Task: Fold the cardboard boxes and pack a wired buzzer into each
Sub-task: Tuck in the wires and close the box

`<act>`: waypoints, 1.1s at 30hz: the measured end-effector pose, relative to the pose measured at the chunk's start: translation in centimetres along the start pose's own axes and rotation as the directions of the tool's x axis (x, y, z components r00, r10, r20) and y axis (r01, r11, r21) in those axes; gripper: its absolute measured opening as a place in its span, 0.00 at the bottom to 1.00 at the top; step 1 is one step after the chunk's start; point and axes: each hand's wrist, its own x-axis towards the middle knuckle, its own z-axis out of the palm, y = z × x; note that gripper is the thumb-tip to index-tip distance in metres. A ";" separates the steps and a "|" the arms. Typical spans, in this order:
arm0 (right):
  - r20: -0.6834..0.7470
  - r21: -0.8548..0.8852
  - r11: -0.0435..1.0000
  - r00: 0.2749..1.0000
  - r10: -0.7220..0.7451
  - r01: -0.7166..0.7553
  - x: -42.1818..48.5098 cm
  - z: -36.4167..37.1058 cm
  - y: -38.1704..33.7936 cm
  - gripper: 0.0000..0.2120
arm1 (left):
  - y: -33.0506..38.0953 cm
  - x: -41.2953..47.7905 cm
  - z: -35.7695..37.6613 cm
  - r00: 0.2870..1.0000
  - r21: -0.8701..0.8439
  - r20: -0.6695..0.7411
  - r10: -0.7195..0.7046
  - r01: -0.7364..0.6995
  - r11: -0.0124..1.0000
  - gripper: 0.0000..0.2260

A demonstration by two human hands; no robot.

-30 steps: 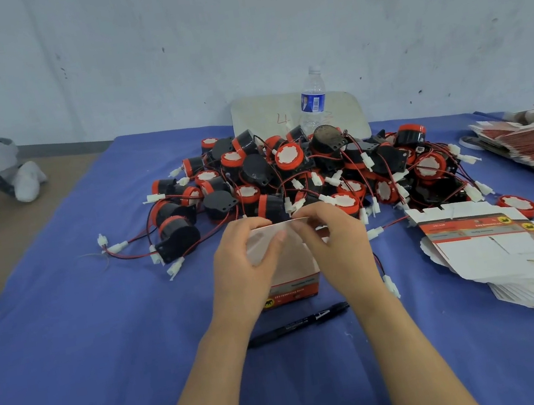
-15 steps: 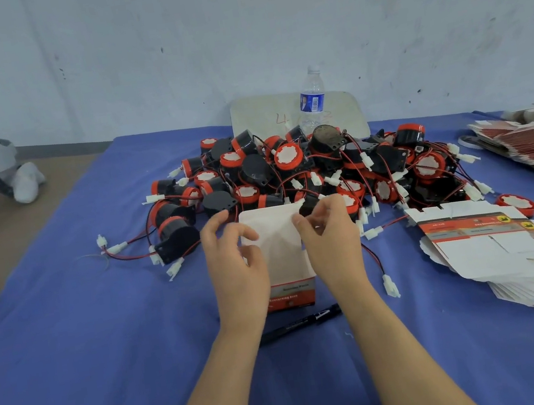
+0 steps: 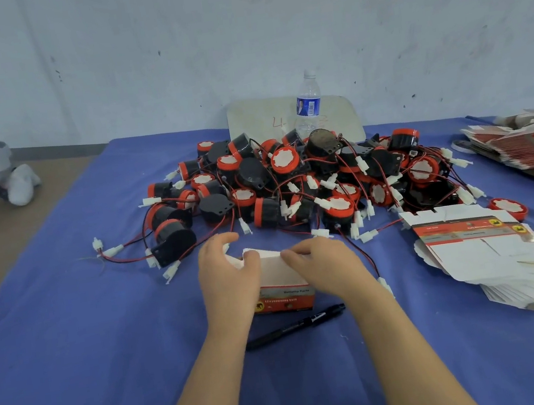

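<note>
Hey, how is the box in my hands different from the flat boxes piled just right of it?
The box is folded up into a block; the flat boxes are unfolded sheets. The box is one, gripped by the left hand and right hand; the flat boxes lie untouched in a fanned pile on the cloth. Both are white card with a red printed band.

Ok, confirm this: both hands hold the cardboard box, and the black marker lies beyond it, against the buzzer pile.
Not quite. In the head view the black marker lies nearer the person than the cardboard box. Left hand and right hand do hold it.
</note>
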 end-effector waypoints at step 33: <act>-0.591 0.511 0.850 0.770 0.241 0.125 0.9 -3.2 3.3 0.08 | -0.7 -0.4 1.2 0.989 0.046 0.144 0.017 -0.024 0.999 0.32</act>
